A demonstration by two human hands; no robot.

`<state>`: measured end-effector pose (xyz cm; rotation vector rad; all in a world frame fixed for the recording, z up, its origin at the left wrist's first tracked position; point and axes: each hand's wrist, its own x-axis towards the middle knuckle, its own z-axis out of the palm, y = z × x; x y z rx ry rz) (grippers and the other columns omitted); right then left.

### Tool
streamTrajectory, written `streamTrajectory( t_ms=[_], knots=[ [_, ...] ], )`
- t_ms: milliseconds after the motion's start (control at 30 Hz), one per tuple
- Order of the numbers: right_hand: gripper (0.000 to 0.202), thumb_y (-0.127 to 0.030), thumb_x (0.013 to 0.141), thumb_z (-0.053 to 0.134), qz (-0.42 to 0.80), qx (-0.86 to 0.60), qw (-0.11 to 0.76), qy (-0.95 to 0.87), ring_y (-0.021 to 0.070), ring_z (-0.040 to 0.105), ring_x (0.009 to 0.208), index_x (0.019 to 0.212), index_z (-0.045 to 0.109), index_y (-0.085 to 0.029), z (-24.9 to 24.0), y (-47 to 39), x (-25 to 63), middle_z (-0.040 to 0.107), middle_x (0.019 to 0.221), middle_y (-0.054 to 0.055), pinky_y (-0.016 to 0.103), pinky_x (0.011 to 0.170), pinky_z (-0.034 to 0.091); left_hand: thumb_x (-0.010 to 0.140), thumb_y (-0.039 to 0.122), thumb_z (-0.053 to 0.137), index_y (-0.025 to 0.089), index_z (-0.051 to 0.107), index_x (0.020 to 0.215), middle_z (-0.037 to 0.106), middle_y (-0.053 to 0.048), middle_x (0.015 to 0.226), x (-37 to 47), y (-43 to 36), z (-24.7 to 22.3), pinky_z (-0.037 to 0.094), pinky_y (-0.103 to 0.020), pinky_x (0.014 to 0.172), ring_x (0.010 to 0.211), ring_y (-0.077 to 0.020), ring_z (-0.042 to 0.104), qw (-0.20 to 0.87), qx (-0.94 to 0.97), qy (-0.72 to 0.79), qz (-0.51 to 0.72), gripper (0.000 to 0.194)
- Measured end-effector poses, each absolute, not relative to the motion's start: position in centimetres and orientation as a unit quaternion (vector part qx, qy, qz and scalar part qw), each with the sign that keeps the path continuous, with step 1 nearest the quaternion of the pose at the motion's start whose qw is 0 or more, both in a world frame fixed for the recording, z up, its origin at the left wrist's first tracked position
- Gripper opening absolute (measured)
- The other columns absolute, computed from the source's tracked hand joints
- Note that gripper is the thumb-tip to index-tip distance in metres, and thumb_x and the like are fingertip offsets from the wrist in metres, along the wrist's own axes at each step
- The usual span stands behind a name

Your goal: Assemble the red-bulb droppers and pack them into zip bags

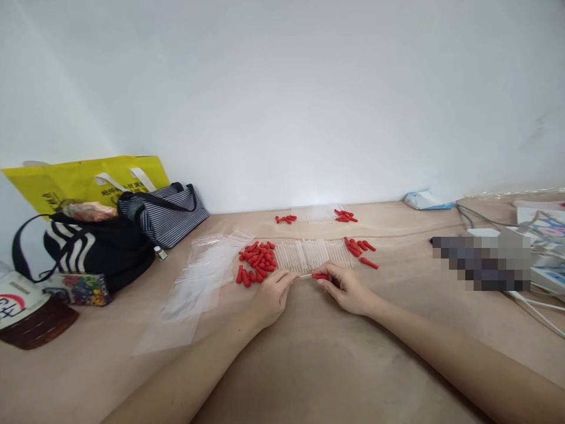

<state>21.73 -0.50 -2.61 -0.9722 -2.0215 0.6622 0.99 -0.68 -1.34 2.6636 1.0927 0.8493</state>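
Close to the table's middle, my left hand (276, 294) pinches one end of a thin clear tube (305, 276). My right hand (348, 290) is closed on a red rubber dropper bulb (319, 275), which lines up with the tube's other end; how far the tube goes into it cannot be made out. Just beyond both hands lies a row of thin clear tubes (309, 254) side by side. A heap of red bulbs (260, 258) is to the left of that row, and several more red bulbs (354, 247) lie at its right end.
Clear plastic bags (194, 288) lie flat at left. Behind them stand a striped bag (165, 215), a black bag (101, 247) and a yellow bag (75, 182). More red bulbs (286, 219) are near the wall. Cables (538, 303) and a tissue pack (429, 199) are at right.
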Motion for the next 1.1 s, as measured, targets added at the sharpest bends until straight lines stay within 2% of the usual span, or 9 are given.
streamTrajectory(
  t_ms=[100,300,1100],
  knots=[
    [0.012,-0.024,0.078,0.050,0.294,-0.393,0.385,-0.782,0.0131,0.052,0.067,0.085,0.057,-0.017,-2.64,-0.46,21.41,0.058,0.076,0.003,0.025,0.061,0.041,0.087,0.017,0.034,0.015,0.055,0.101,0.059,-0.007,0.088,1.07,-0.63,-1.28,0.045,-0.028,0.072,0.081,-0.0159,0.054,0.066,0.888,0.350,0.292,0.026],
    [0.012,-0.024,0.079,0.048,0.293,-0.382,0.387,-0.786,0.0132,0.052,0.067,0.078,0.057,-0.017,-2.61,-0.44,21.08,0.059,0.073,0.003,0.026,0.063,0.040,0.087,0.019,0.036,0.013,0.060,0.092,0.061,-0.006,0.078,1.24,-0.44,-1.29,0.044,-0.024,0.063,0.072,-0.0145,0.055,0.063,0.894,0.330,0.297,0.025],
    [0.010,-0.020,0.077,0.051,0.228,-0.346,0.377,-0.829,0.0107,0.051,0.062,0.074,0.059,-0.016,-2.05,-0.93,21.51,0.058,0.066,0.002,0.022,0.058,0.039,0.087,0.016,0.034,0.011,0.059,0.089,0.061,-0.007,0.074,1.68,-0.45,-1.72,0.045,-0.024,0.060,0.067,-0.0140,0.055,0.015,0.916,0.290,0.276,0.026]
  ],
)
